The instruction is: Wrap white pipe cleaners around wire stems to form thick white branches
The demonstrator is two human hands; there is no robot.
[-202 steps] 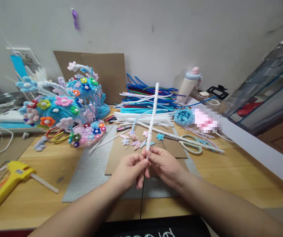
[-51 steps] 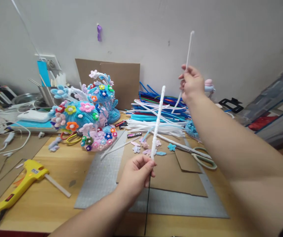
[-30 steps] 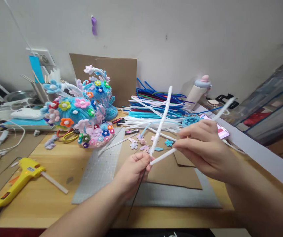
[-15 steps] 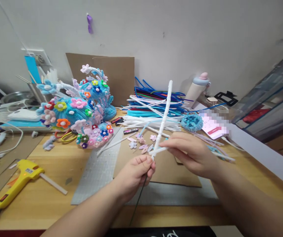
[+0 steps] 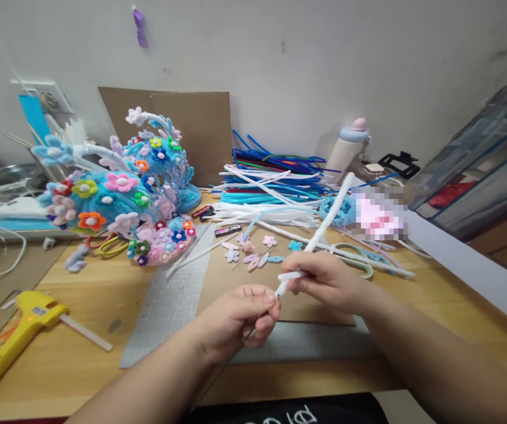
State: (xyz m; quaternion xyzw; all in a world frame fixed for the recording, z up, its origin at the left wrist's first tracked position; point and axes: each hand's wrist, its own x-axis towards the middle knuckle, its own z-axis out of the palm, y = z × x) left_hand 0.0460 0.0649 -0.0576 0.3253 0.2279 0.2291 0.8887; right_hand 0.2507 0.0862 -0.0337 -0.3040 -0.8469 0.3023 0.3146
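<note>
My left hand [image 5: 253,312] pinches the lower end of a stem wrapped in white pipe cleaner [image 5: 330,218]. A thin dark green wire [image 5: 222,368] runs down out of that hand toward the table's front edge. My right hand [image 5: 324,280] is closed round the wrapped part just above, and a loose white end of the pipe cleaner sticks out leftward from its fingers. The stem slants up to the right. Below the hands lies a brown cardboard sheet [image 5: 324,315] on a grey cutting mat [image 5: 156,318]. Small pastel felt-like flowers and petals [image 5: 253,259] are scattered on it.
At the left lies a yellow glue gun [image 5: 23,330] with a glue stick in its nose. Behind it stand blue pieces covered in colourful flowers [image 5: 107,197]. Bundles of pipe cleaners [image 5: 266,215] lie at the back, near a white bottle [image 5: 345,150]. A blurred phone [image 5: 379,218] is at right.
The wrapped stem has tipped from nearly upright to a slant toward the right. My right hand has moved from the loose pipe-cleaner end onto the stem. The view has shifted slightly.
</note>
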